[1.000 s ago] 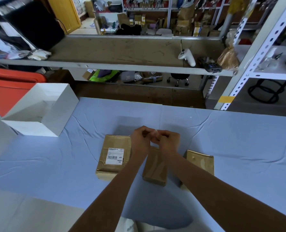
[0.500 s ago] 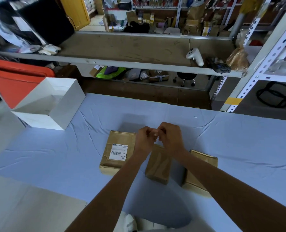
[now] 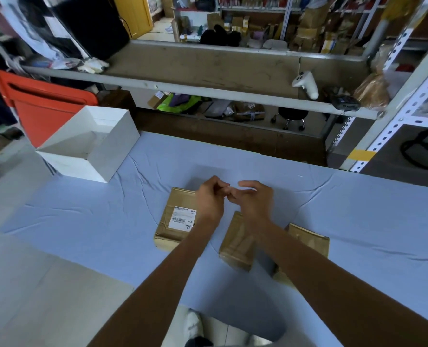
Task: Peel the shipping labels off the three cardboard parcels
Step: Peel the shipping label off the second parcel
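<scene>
Head view: left hand (image 3: pixel 209 205) and right hand (image 3: pixel 255 204) hover over the blue-clothed bench (image 3: pixel 103 221), curled fingertips almost meeting, any pinched item too small to tell; near the front edge sit three cardboard parcels abreast: left parcel (image 3: pixel 169 236) carrying a white shipping label (image 3: pixel 182 218), middle parcel (image 3: pixel 235 244), right parcel (image 3: pixel 309 240).

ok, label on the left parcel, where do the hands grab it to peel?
Probably the near-left corner of the label, lifted from the left side of the left parcel. It lies flat on top, so only an edge gives purchase; its left edge is exposed, while the wrist of the left hand covers its right edge.
</scene>
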### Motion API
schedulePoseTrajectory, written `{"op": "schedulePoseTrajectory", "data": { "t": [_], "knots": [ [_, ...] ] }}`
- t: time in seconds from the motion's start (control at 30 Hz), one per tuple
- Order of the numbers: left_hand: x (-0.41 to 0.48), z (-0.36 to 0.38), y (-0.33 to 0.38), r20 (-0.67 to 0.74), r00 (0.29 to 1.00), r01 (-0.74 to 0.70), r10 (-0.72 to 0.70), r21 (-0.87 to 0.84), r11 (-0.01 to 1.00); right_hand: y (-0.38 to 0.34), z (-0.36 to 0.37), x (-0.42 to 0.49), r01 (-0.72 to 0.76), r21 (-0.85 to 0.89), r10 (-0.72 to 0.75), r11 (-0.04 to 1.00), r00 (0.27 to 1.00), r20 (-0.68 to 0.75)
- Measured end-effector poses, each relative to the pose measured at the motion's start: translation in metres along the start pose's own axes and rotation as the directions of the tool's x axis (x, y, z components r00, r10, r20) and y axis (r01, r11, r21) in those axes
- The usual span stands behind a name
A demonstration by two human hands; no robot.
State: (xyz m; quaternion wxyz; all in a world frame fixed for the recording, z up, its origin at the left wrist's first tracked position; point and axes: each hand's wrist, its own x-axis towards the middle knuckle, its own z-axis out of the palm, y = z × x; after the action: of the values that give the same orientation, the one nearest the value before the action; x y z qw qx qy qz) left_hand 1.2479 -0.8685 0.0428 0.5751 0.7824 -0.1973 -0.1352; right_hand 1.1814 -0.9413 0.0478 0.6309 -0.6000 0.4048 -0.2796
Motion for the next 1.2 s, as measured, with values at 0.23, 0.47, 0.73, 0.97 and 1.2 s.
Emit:
{"op": "schedulePoseTrajectory", "data": {
  "t": [0.23,0.47,0.73,0.97,1.2],
  "knots": [
    [-0.006,-0.020,-0.007,-0.034,0.998,0.046,-0.043,0.063,0.997,0.013,0.004,-0.001,0.483,-0.346,-0.388,0.805,0.868,0.308],
    [-0.008,-0.049,-0.023,-0.034,0.984,0.173,-0.172,0.022,0.985,0.013,0.026,-0.006,0.480,-0.373,-0.343,0.794,0.861,0.376],
    [0.003,-0.120,-0.036,-0.019,0.993,0.121,-0.120,0.083,0.989,0.011,0.093,-0.028,0.455,-0.342,-0.302,0.822,0.858,0.417],
    [0.018,-0.206,-0.056,-0.033,0.988,0.156,-0.153,0.084,0.984,0.006,0.177,-0.051,0.466,-0.307,-0.278,0.830,0.822,0.497],
    [0.042,-0.275,-0.077,0.026,0.996,0.068,-0.085,0.396,0.916,-0.004,0.244,-0.050,0.540,-0.387,-0.263,0.747,0.775,0.575]
  ]
}}
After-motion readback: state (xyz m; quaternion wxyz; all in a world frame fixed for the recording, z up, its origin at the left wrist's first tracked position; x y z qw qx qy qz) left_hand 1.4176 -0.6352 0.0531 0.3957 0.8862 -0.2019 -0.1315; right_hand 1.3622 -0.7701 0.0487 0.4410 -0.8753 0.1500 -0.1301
